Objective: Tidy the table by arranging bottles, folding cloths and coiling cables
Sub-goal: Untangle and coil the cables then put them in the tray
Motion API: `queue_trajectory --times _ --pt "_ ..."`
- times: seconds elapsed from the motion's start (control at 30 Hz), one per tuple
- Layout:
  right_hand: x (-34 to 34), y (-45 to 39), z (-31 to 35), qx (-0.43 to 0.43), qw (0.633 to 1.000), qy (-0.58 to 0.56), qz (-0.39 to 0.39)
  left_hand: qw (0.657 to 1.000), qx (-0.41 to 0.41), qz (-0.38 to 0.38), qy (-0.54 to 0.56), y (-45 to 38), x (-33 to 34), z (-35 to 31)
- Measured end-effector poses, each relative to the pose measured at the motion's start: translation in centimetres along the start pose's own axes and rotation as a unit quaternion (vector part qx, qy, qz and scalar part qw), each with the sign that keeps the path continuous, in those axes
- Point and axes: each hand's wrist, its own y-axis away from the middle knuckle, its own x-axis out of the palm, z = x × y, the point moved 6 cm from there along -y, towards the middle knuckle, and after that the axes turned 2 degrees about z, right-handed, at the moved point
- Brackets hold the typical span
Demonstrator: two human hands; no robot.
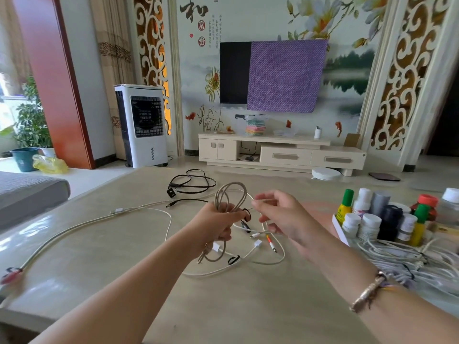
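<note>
Head view shows a grey braided cable (229,197) bunched into loops in the air, just above the middle of the table (248,306). The left hand (218,224) has its fingers curled round the middle of the loops, so some loops stick up above the fist and some hang down below it. The right hand (278,214) pinches a thin part of the cable between thumb and finger, just beside the loops.

The cable looks light and bendy, not stiff. It will likely flop and spring open if the hand lets go. The woven skin looks a bit rough, so it should not slip much. A good place to hold is the middle of the bundle, where all the loops cross. The little plugs at the ends look like the parts that could break, so do not pull on them.

Under the hands, thin white cables (260,264) with small plugs lie in a loose tangle on the table. A long white cable (99,218) snakes off to the left. A black cable (192,182) lies farther back in messy loops.

On the right, many small bottles (382,217) stand close together. Near them, by the right wrist, sits a pile of white cords (409,261).
</note>
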Motion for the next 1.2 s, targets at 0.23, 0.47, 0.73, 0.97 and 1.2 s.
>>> queue_trajectory --times 0.23,0.47,0.73,0.97,1.2 --pt "0.0 -0.4 -1.0 -0.049 0.984 0.161 -0.061 0.998 0.006 -0.009 -0.06 -0.1 0.6 -0.4" --pt "1.3 0.2 -2.7 0.071 0.957 -0.28 0.004 0.99 0.008 -0.081 -0.113 -0.5 0.1 -0.3" --pt "1.5 2.6 -0.3 0.034 0.876 -0.406 0.259 0.999 -0.004 -0.045 -0.016 0.2 0.5 -1.3" --pt "-1.3 0.9 -0.7 -0.193 0.946 -0.234 -0.114 0.989 -0.016 0.018 0.148 1.3 3.4 -1.7" --pt "1.1 -1.2 -1.4 -0.17 0.975 -0.078 -0.12 0.969 -0.041 0.063 0.237 0.9 3.8 -1.7"
